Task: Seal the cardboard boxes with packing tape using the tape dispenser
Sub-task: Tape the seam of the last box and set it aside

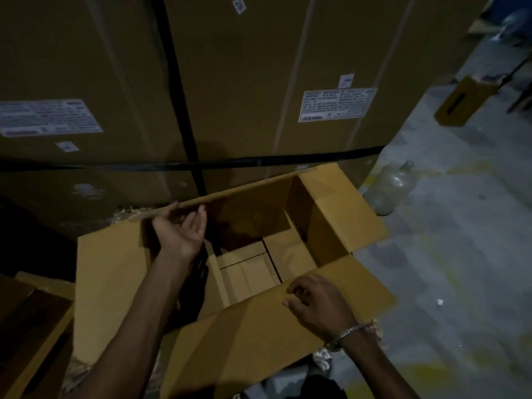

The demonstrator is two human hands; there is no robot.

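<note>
An open cardboard box (244,254) sits on the floor with all four top flaps spread. The left hand (180,228) reaches across the opening to the far flap (230,194), palm turned up; its fingers (198,216) curl loosely just under that flap's edge, and the thumb lies along the edge. Motion blur smears the fingertips, so it cannot be told whether they pinch the cardboard or only touch it. The right hand (316,302) rests on the near flap (259,326), knuckles up, fingers bent with the tips pressing the cardboard close to the flap's inner edge; it clasps nothing. A metal bracelet (349,332) circles that wrist.

Between the two hands the box interior is dim. Its bottom flaps meet in dark seams, and the corner below the left hand is lost in shadow. Left of the left forearm the side flap (109,283) lies flat; beyond the right hand's fingertips the opposite side flap (345,214) tilts outward.

Behind the left hand rise large strapped cartons (230,82) with white labels (336,103) whose print is too blurred to read. Beyond the right side flap a clear plastic bottle (391,188) lies on the grey floor (446,254), and a smaller box (463,99) stands farther off. The lower left corner shows more cardboard (28,326), cut off by the frame. No tape dispenser can be made out.
</note>
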